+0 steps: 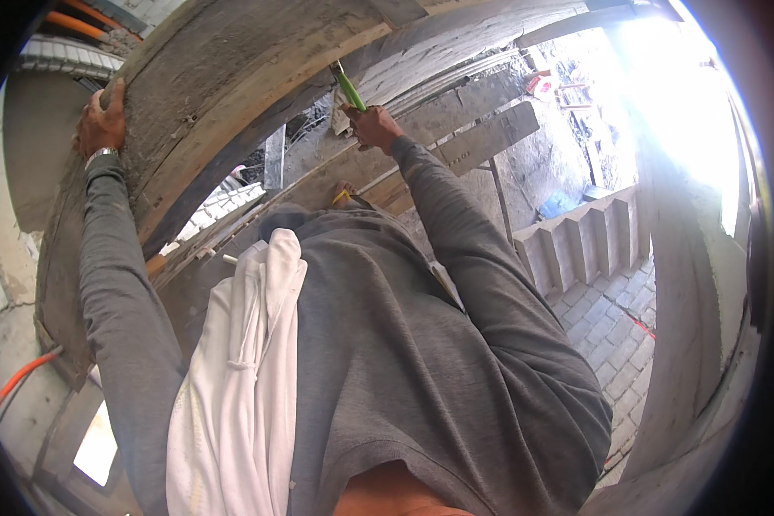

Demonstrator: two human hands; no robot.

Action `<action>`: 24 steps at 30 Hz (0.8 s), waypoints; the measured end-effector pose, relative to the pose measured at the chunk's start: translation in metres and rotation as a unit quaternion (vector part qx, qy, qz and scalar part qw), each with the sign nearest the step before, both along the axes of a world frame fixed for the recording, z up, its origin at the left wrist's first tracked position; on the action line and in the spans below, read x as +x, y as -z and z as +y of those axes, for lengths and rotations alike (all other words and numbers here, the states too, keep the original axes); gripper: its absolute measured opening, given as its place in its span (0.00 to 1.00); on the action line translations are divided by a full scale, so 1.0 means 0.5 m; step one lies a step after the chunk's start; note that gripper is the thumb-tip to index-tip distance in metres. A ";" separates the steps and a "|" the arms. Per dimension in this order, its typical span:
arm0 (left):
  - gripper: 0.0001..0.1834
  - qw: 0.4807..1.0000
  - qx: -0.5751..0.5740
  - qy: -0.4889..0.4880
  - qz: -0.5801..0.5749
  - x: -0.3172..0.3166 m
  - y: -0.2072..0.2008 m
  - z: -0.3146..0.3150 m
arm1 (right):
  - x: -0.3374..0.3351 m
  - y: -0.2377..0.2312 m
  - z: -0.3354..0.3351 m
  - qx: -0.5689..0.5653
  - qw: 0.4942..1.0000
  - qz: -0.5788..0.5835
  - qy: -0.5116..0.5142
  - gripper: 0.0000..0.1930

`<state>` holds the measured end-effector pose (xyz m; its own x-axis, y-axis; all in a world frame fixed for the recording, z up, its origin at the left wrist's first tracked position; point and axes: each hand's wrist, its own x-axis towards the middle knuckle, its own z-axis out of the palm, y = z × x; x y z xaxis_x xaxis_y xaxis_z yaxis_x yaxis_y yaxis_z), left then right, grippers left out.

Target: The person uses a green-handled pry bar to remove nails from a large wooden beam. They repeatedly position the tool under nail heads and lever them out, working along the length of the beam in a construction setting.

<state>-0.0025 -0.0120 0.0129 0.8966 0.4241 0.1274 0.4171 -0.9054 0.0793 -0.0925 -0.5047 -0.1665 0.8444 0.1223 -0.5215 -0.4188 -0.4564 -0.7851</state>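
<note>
My left hand point(101, 122), with a watch at the wrist, grips the edge of a large grey wooden formwork board point(224, 82) at the upper left. Its thumb lies on the near side, and its other fingers are partly hidden. In my right hand point(373, 127) is a green-handled tool point(350, 89), its metal end up near the board's lower edge. That end is too small to tell its kind. Below the right hand runs a scaffold plank point(482, 138). A pale cloth point(241, 361) hangs down my front.
Concrete steps point(576, 241) descend at the right beside a block wall point(611, 327). An orange conduit point(21, 378) sticks out at the left, with more orange pipes point(77, 26) at the top left. A thin metal post point(500, 202) stands below the planks. Strong glare covers the upper right.
</note>
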 end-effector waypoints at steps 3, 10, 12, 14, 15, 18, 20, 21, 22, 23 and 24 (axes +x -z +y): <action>0.47 1.000 0.007 0.003 -0.004 -0.004 -0.006 -0.009 | 0.002 -0.034 -0.012 -0.032 0.997 0.070 0.006 0.29; 0.48 0.999 0.012 0.017 -0.025 -0.002 0.002 -0.001 | -0.004 -0.042 0.015 -0.222 0.962 -0.136 -0.090 0.23; 0.48 1.000 -0.004 0.014 -0.014 0.000 0.005 0.002 | -0.003 -0.041 0.016 -0.226 0.959 -0.142 -0.097 0.23; 0.48 1.000 -0.004 0.011 -0.008 0.000 0.006 0.003 | -0.002 -0.047 0.014 -0.199 0.974 -0.085 -0.068 0.23; 0.48 1.000 -0.003 0.010 -0.010 0.000 0.006 0.003 | -0.002 -0.053 0.013 -0.197 0.974 -0.086 -0.069 0.23; 0.48 1.000 -0.003 0.011 -0.018 -0.002 0.004 0.000 | -0.004 -0.078 0.012 -0.213 0.972 -0.077 -0.066 0.23; 0.47 1.000 -0.004 0.009 -0.018 -0.003 0.002 -0.004 | -0.006 -0.095 0.014 -0.223 0.970 -0.077 -0.067 0.23; 0.47 1.000 -0.003 0.006 -0.015 -0.004 0.001 -0.005 | -0.007 -0.102 0.016 -0.232 0.968 -0.069 -0.062 0.23; 0.47 1.000 0.005 0.005 -0.010 -0.004 0.000 -0.006 | -0.007 -0.109 0.016 -0.240 0.967 -0.069 -0.056 0.23; 0.47 1.000 -0.002 0.002 -0.008 -0.003 0.000 -0.007 | -0.007 -0.113 0.016 -0.247 0.965 -0.068 -0.051 0.23; 0.46 1.000 -0.002 0.001 -0.004 -0.003 -0.001 -0.007 | -0.006 -0.117 0.016 -0.250 0.965 -0.062 -0.053 0.23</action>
<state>-0.0040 -0.0156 0.0133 0.8968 0.4222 0.1324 0.4139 -0.9062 0.0864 -0.0956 -0.4968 -0.1080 0.9011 -0.0289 -0.4327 -0.2656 -0.8257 -0.4978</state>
